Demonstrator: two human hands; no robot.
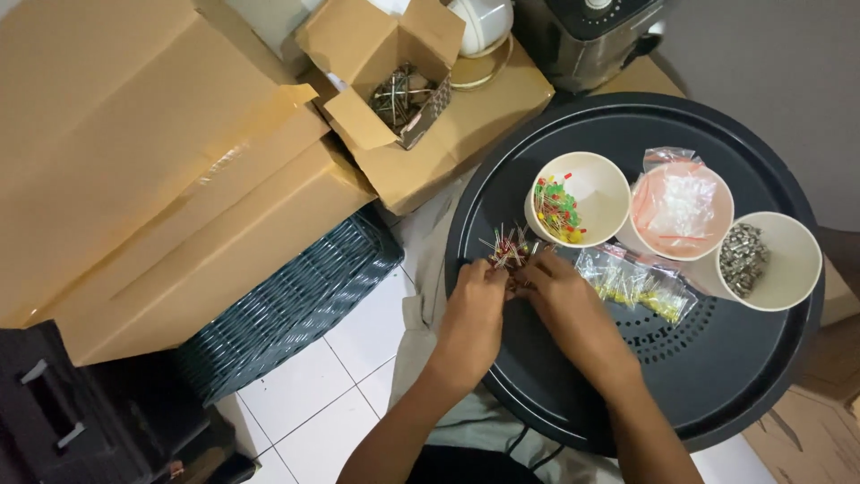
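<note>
Little bunch of red lights with thin wire legs, pinched between left hand and right hand, both grips tight.

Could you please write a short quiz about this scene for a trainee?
1. True or false: both hands work on the small pile of red LEDs on the round black tray.
2. How many white bowls stand on the tray?
3. Which bowl holds mixed green and red LEDs: A) the left bowl, B) the middle bowl with a clear bag, C) the right bowl with metal parts?

Key: 1 true; 2 three; 3 A.
</note>
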